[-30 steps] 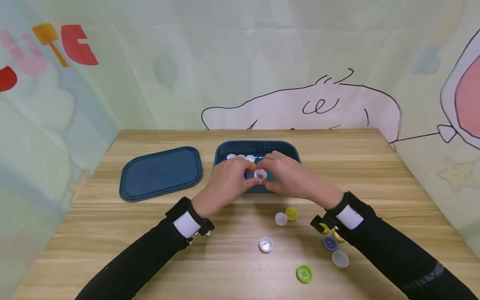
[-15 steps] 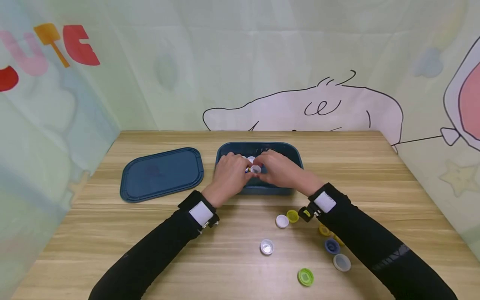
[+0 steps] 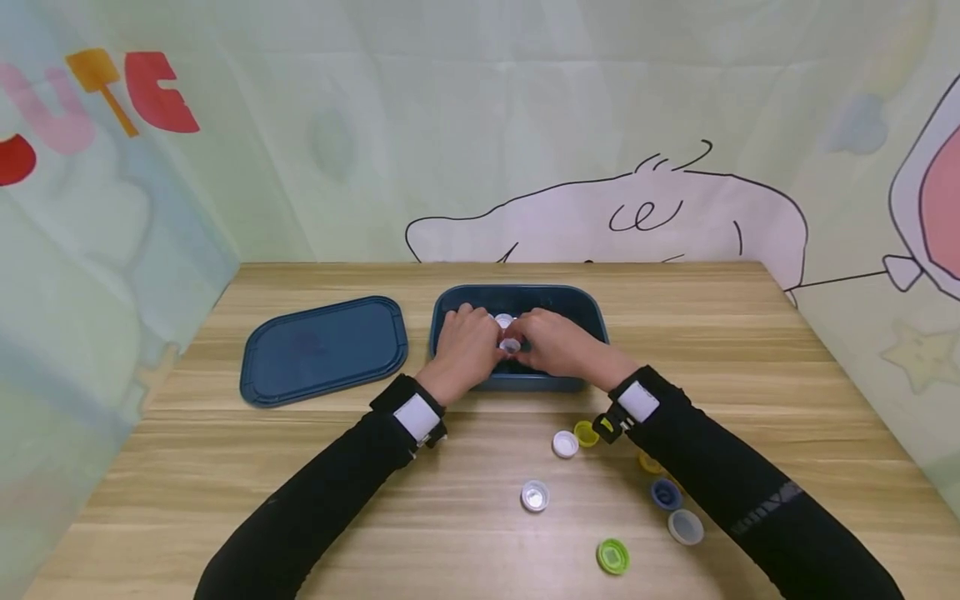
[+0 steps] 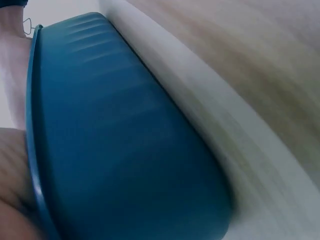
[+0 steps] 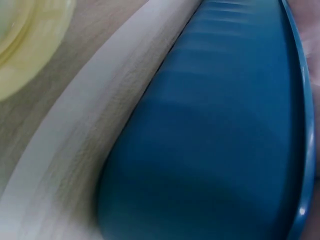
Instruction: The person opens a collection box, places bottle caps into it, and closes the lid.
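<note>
Wooden desk [image 3: 390, 508]: near its far edge, at a blue box [image 3: 525, 382], the right hand [image 3: 557, 340] pinches a whitish cap [image 3: 510, 345]; the left hand [image 3: 467, 343]'s grip cannot be told.

1. Dark blue box [image 3: 528, 384]; lid [image 3: 324, 352] in matching dark blue;
2. bright green cap [image 3: 613, 557]; violet-blue cap [image 3: 666, 494]; yellow cap [image 3: 587, 433]; white cap [image 3: 565, 444]; cloudy whitish cap [image 3: 686, 527];
3. table [image 3: 375, 533] in light tan with streaked wood grain;
4. black left sleeve [image 3: 315, 500]; black right sleeve [image 3: 731, 467] with faint grey marking; black wrist straps [image 3: 401, 393] with white patches [image 3: 417, 415];
5. pale green backdrop [image 3: 337, 183], printed with a black-outlined whitish figure [image 3: 555, 217]; red, orange and pink letters [image 3: 159, 92]
</note>
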Motion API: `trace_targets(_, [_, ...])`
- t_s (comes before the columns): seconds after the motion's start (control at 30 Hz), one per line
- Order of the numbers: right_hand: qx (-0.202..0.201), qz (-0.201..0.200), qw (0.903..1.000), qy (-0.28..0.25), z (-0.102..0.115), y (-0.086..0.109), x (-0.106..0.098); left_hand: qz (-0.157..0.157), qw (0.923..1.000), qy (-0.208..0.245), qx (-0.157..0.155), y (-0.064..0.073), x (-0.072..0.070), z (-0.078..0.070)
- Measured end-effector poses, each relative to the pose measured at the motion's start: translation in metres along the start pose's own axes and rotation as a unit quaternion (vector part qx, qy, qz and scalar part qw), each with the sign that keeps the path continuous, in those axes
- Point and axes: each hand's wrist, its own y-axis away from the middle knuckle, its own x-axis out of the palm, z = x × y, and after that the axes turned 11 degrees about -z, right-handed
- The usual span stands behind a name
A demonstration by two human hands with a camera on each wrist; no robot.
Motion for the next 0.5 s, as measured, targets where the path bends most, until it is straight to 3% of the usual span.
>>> trace_targets(0.27, [0.034, 0.023, 0.999, -0.019, -0.002, -0.0017, 0.0025, 0.023, 0.9995, -0.023, 0.007, -0.0048, 0.0008, -0.0024])
trace_targets(0.5, [0.051, 0.036, 0.9977, -0.024, -0.0028, -0.001, 0.0037, 0.022, 0.9993, -0.028, 0.012, -0.0065, 0.0032, -0.0055])
